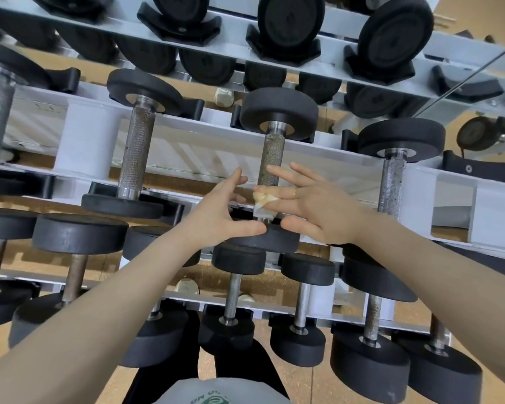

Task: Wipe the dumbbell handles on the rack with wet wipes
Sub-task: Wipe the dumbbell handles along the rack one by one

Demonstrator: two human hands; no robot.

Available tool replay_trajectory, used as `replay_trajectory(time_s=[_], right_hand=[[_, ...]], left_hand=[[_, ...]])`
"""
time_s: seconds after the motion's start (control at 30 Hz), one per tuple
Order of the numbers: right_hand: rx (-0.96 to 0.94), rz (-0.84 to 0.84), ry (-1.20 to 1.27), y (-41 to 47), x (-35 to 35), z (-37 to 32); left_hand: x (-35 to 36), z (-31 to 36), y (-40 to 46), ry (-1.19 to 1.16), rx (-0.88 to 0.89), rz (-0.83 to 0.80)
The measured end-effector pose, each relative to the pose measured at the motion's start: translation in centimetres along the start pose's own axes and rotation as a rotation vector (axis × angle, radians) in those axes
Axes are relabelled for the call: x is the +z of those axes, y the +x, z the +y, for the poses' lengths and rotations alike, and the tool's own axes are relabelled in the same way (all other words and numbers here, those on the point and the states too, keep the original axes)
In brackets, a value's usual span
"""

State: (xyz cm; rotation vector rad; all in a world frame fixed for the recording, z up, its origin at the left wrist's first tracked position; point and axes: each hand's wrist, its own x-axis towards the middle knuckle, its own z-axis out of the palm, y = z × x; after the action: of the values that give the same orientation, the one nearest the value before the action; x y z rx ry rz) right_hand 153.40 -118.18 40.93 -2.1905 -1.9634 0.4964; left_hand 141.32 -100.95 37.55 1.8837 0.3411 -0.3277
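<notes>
The white dumbbell rack (pixel 204 147) carries black-headed dumbbells on several tiers. On the middle tier, one dumbbell's knurled steel handle (pixel 271 158) has both my hands at its lower end. A crumpled, yellow-stained wet wipe (pixel 262 198) lies against that end. The straight, spread fingers of my right hand (pixel 318 205) press on it. My left hand (pixel 225 211) is spread too, with its thumb resting on the dumbbell's near head (pixel 277 239) and its fingertips close to the wipe. The handle's lowest part is hidden behind the wipe.
Neighbouring handles stand at the left (pixel 136 158) and the right (pixel 392 185) of the same tier. Smaller dumbbells (pixel 233 293) fill the lower tier beneath my forearms, and larger heads (pixel 289 21) sit on the top tier. Wooden floor shows below.
</notes>
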Motion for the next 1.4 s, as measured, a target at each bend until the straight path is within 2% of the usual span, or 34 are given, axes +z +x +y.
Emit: replay_trajectory(time_s=[0.13,0.47,0.6,0.8,0.87,1.1,1.2,1.3,1.4], right_hand=[[-0.063,-0.113,-0.006,2.9,0.3,-0.4],[-0.057,0.013,-0.059,0.7,-0.6,0.6],[-0.076,0.019,-0.204,3.1,-0.5,0.7],[0.036,0.118,-0.472,5.7,-1.8,3.9],[0.022,0.149,-0.466,5.1,-1.2,3.9],[-0.023,0.092,-0.251,1.1,1.3,2.3],[-0.020,0.111,-0.262,1.1,1.4,2.7],[0.073,0.188,-0.311,2.5,0.1,4.1],[0.168,0.223,-0.261,3.1,0.4,4.3]], left_hand=[[-0.2,-0.5,-0.2,-0.017,-0.015,0.032],[-0.1,-0.3,-0.1,-0.014,0.000,-0.017],[-0.4,-0.4,-0.2,-0.027,0.005,-0.009],[-0.6,-0.3,-0.2,0.005,0.020,-0.027],[-0.8,-0.3,-0.1,0.028,0.039,-0.047],[-1.4,0.6,0.1,0.078,0.092,-0.103],[-1.4,0.7,0.1,0.091,0.111,-0.102],[-1.1,0.8,0.0,0.088,0.127,-0.064],[-0.7,1.3,0.1,0.065,0.120,-0.030]])
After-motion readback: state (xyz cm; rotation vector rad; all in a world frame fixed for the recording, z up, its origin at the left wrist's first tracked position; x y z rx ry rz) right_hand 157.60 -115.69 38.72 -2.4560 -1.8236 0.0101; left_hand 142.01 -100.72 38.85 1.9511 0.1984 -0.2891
